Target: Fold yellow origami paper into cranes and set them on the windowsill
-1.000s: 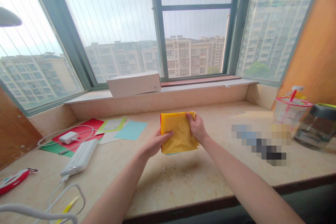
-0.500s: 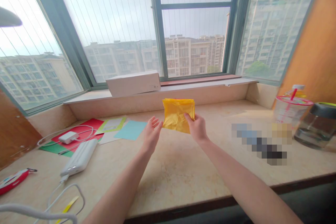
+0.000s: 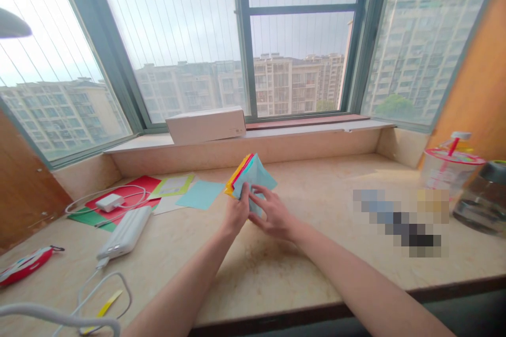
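Observation:
Between my hands, above the table, stands a thin bundle of folded colored paper (image 3: 253, 175). Its light-blue side faces me, and red and shiny yellow edges show at the left. My left hand (image 3: 237, 215) grips the lower left of the bundle, thumb on the blue face. From the right, my right hand (image 3: 274, 216) has its fingers closed at the lower part of the light-blue paper, near the left thumb. Their exact hold is partly hidden. A flat light-blue sheet (image 3: 201, 195) lies left of the hands.
Further left are red paper (image 3: 136, 189), a yellow-green bordered sheet (image 3: 173, 186), a white charger (image 3: 109, 202) with cable and a white power bank (image 3: 125, 231). A white box (image 3: 207, 127) sits on the sill. At right stand a plastic cup (image 3: 450, 168) and a dark-lidded jar (image 3: 482, 205).
The bundle has turned from its yellow face to its light-blue one and shifted slightly left. My left hand, open beside it before, now grips it; the right hand has moved to its lower right.

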`<state>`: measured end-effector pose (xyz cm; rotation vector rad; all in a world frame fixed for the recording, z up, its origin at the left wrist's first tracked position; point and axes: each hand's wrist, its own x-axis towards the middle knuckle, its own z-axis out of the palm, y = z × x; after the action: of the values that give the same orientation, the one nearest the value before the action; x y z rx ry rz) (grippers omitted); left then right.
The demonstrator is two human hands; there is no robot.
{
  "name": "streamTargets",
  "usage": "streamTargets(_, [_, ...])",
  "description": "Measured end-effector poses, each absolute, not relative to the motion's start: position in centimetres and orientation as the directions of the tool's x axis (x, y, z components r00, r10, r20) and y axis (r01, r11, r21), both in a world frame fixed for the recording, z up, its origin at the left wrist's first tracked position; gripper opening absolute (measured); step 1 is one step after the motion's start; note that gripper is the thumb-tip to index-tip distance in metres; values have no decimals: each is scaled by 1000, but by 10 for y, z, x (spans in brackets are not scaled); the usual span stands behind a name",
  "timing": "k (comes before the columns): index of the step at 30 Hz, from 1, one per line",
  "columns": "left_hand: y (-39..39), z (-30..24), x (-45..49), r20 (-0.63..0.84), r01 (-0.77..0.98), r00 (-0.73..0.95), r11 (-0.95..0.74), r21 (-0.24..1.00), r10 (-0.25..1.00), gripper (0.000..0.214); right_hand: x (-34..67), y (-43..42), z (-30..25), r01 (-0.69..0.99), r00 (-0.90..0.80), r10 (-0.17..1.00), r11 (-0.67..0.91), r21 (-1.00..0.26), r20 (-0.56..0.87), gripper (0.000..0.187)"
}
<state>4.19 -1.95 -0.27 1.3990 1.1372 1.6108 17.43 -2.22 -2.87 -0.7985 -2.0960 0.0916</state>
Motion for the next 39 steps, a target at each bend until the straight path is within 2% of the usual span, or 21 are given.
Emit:
streamTargets(1, [-17,-1,38,400,121,-167,-384,915,901,37,178,-18,-28,487,-408,586,788,-376,701,44])
streamTargets(3, [-16,1,33,447,197,-102,-422,885,889,36,188,-9,-24,456,-182,634,731,-507,752,35])
streamTargets(5, [-19,3,29,444,194,38,-443,875,895,37,198,-1,-19,395,99,652,668,-631,752,43])
streamTargets(6, [-21,3,28,430,177,115,-444,878,896,37,203,1,-17,333,175,663,656,-678,728,51])
streamTargets(7, [-24,3,27,410,162,191,-440,883,892,37,206,2,-15,248,200,695,646,-722,691,54])
streamTargets(9, [-28,2,27,360,123,298,-409,904,884,38,210,1,-12,80,63,808,581,-810,585,50])
streamTargets(11, [-30,0,27,310,66,340,-352,934,888,39,210,-2,-12,-2,-36,869,494,-869,494,48])
streamTargets(13, [-29,-1,29,275,-4,344,-291,957,898,40,208,-6,-13,53,75,865,493,-868,496,45])
streamTargets(15, [-26,-1,34,280,-72,306,-271,960,910,42,207,-8,-13,197,246,798,515,-834,551,39])
streamTargets(17, [-24,2,37,325,-84,225,-314,946,918,43,208,-10,-13,304,316,733,523,-796,603,35])
streamTargets(22, [-21,9,34,470,63,17,-470,881,883,38,210,-12,-17,404,137,676,629,-664,724,30])
streamTargets(24, [-21,8,30,457,36,16,-457,889,890,40,210,-12,-18,471,139,665,607,-640,734,29])
streamTargets(28, [-24,2,32,389,-73,117,-383,921,914,44,216,-13,-20,540,204,623,572,-617,755,29])
streamTargets(32, [-23,1,35,361,-96,134,-350,932,923,43,219,-13,-19,488,163,587,650,-582,793,32])
streamTargets(35, [-21,3,30,320,-123,147,-303,945,936,45,215,-8,-14,285,166,700,640,-713,695,39])
streamTargets(37, [-20,4,27,270,-175,197,-237,956,942,48,212,-6,-9,141,79,787,599,-788,612,46])
streamTargets(39, [-19,5,27,220,-230,228,-167,959,949,52,211,-7,-7,132,41,805,582,-802,591,48])
